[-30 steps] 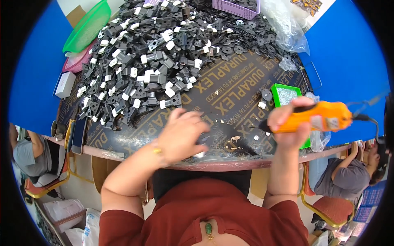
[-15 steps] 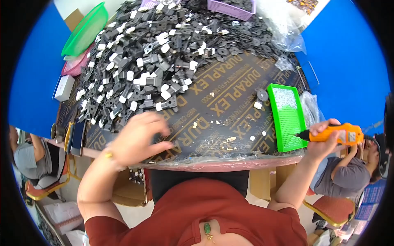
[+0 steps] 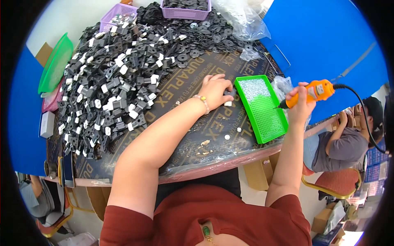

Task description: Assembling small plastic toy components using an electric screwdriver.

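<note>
My right hand (image 3: 301,104) is wrapped round an orange electric screwdriver (image 3: 321,90), its dark tip pointing left over a green perforated tray (image 3: 263,115). Small silvery pieces, apparently screws, lie heaped at the tray's far end. Left of that tray, my left hand (image 3: 215,95) rests low over the table with curled fingers. Thumb and fingertips close about a small black part with a white block (image 3: 228,103), mostly hidden by the hand. A large pile of black parts with white blocks (image 3: 119,78) spreads over the table's left side.
Black round discs (image 3: 193,53) cover the table's back, near a purple basket (image 3: 186,14). Clear plastic bags (image 3: 242,20) lie at the back right. Two small white round bits lie on the dark tabletop (image 3: 193,145). The screwdriver's black cord (image 3: 365,112) hangs right. A co-worker (image 3: 344,141) sits beyond.
My left hand has moved right from beside the pile to the black part near the tray, its fingers closing there. The view has turned; the screwdriver stays in my right hand.
</note>
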A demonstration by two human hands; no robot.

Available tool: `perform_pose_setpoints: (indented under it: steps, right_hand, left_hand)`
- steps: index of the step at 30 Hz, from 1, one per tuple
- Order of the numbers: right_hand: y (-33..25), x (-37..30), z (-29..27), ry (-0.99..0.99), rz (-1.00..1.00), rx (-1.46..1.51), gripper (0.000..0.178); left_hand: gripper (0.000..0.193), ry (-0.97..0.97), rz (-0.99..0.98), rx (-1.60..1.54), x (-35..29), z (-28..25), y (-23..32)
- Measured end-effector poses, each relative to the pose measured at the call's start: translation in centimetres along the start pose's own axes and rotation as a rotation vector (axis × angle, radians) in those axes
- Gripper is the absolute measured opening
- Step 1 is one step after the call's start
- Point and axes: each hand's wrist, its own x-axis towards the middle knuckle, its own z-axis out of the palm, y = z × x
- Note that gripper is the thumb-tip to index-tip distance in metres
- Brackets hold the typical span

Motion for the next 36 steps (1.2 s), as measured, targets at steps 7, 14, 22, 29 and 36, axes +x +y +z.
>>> perform_pose_setpoints:
  steps: [7,14,22,29,36]
  right_hand:
    - [3.9,2.9,-0.7,0.026,0.023,-0.088,0.02]
    - [4.9,2.8,-0.8,0.015,0.015,-0.147,0.019]
    - [4.7,2.5,-0.7,0.036,0.032,-0.155,0.019]
    - [4.3,2.3,-0.3,0.046,-0.023,-0.145,0.017]
    - [-2.4,-1.2,4.8,-0.084,-0.074,0.165,0.022]
  left_hand:
    - [0.042,-0.03,-0.113,-0.058,-6.9,-5.4,3.3]
    - [0.047,-0.056,-0.289,0.01,-14.8,-10.0,6.9]
    - [0.049,-0.024,-0.325,0.0,-16.9,-8.0,6.6]
    - [0.053,0.042,-0.301,0.001,-17.4,-7.8,6.3]
    - [0.046,0.052,-0.261,0.011,-17.5,-7.1,5.9]
